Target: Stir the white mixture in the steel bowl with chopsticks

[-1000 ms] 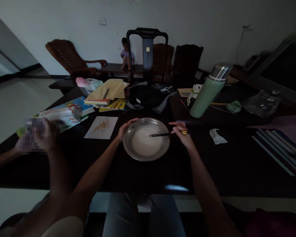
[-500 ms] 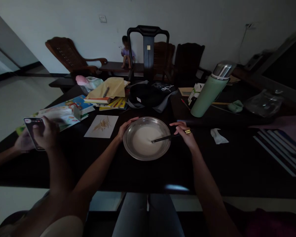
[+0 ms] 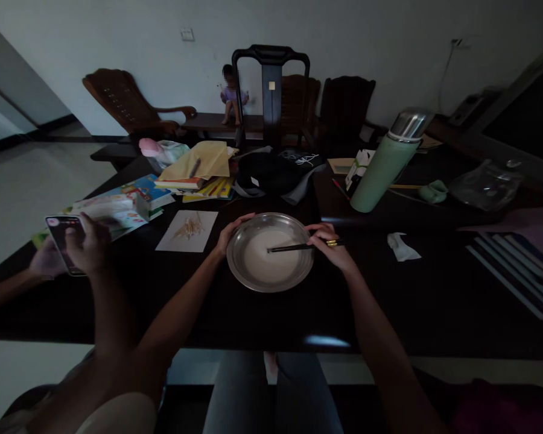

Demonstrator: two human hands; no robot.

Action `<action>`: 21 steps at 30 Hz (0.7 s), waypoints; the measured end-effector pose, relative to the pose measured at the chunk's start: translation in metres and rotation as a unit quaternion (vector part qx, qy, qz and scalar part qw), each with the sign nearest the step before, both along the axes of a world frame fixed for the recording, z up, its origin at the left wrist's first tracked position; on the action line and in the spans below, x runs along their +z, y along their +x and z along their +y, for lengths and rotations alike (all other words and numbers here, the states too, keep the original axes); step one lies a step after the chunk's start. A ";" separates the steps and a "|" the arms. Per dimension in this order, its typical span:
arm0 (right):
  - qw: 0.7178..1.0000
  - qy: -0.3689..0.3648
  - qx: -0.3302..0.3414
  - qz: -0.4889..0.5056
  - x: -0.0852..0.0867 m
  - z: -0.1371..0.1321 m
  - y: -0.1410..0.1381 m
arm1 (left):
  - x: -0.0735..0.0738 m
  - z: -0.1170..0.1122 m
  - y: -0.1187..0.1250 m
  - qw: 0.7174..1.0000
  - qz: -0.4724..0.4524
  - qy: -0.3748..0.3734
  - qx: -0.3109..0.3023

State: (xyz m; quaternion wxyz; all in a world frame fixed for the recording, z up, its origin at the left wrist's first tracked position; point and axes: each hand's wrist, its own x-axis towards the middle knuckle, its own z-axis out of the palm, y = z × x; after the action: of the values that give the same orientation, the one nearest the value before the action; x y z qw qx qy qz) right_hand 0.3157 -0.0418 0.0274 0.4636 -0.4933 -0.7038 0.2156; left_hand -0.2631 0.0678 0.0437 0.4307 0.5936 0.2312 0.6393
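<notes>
- Head view: the chopsticks (image 3: 289, 248) had shifted their tips leftward and away from the wearer since the earlier frame; the right hand (image 3: 329, 246) had followed leftward.
- Right hand was closed on the chopsticks at the bowl's right side; tips sat in pale liquid (image 3: 271, 269).
- Left hand (image 3: 226, 239) gripped the left rim; hands stood apart.
- Metal bowl (image 3: 234, 260) rested on the dark table (image 3: 271, 319), between both hands.
- Paper (image 3: 163, 243) bearing thin sticks (image 3: 190, 228) lay left.

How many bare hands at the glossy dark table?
4: the wearer's left hand at the left rim of the round silver metal bowl; right hand holding slim black chopsticks at its right; another person's two hands around a dark-screened smartphone, picture left.
</notes>
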 end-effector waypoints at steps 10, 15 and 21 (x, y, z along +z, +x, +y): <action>0.999 -0.005 0.009 0.040 0.002 -0.002 0.002 | 0.011 -0.035 0.248 0.960 0.042 -0.265 -0.083; 1.000 -0.019 -0.020 0.000 -0.001 0.000 -0.004 | -0.014 -0.019 0.297 0.951 0.040 -0.287 -0.108; 0.997 0.001 -0.037 0.068 0.004 -0.002 0.006 | -0.013 -0.017 0.280 0.942 0.036 -0.311 -0.118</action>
State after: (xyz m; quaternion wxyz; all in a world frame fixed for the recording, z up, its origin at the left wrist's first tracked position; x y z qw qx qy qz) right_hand 0.3220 -0.0436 0.0311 0.5182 -0.5030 -0.6521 0.2308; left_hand 0.0171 0.0508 0.0312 0.6575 0.4759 0.3623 0.4582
